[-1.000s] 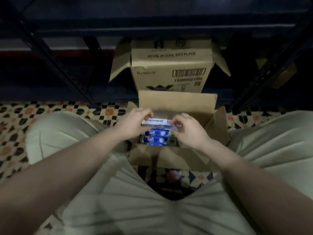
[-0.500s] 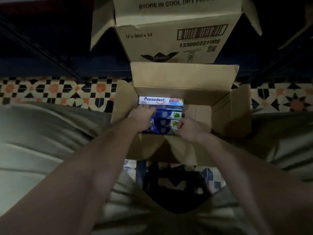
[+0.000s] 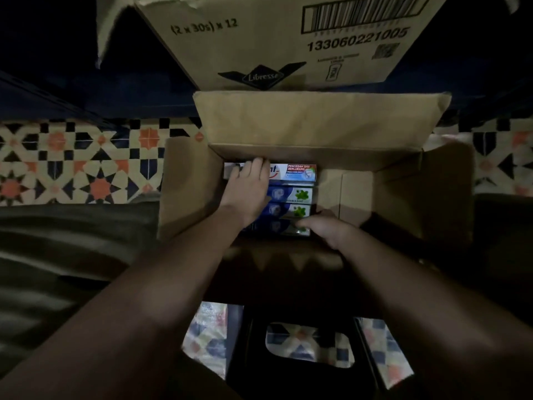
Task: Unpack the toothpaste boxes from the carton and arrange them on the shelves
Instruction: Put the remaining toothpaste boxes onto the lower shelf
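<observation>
Floor (image 3: 86,163): patterned tile, star shapes in cream, navy and orange; mostly covered by my legs and the cardboard.

Second carton (image 3: 288,39): one, plain brown cardboard, printed barcode and number; its top is cut off by the frame edge. It stands behind the open one.

Carton (image 3: 317,122): one, brown corrugated cardboard, flaps folded outward, standing on the floor between my knees. Its near wall is lost in shadow, and its right half shows bare cardboard bottom.

Stool (image 3: 302,379): dark, with a cut-out through which tile shows; only part is visible between my forearms.

Toothpaste boxes (image 3: 300,194): four long rectangular cartons counted, lying side by side in the left half of the carton. The farthest is white with red and blue print; three are blue with green leaf marks. The nearest is dim and half hidden.

My left hand (image 3: 248,189): fingers straight and relaxed, lying flat across the boxes, fingertips on the white one, covering its brand name.

My right hand (image 3: 326,229): at the right end of the nearest box, thumb on it; fingers hidden, so I cannot tell its grip.
</observation>
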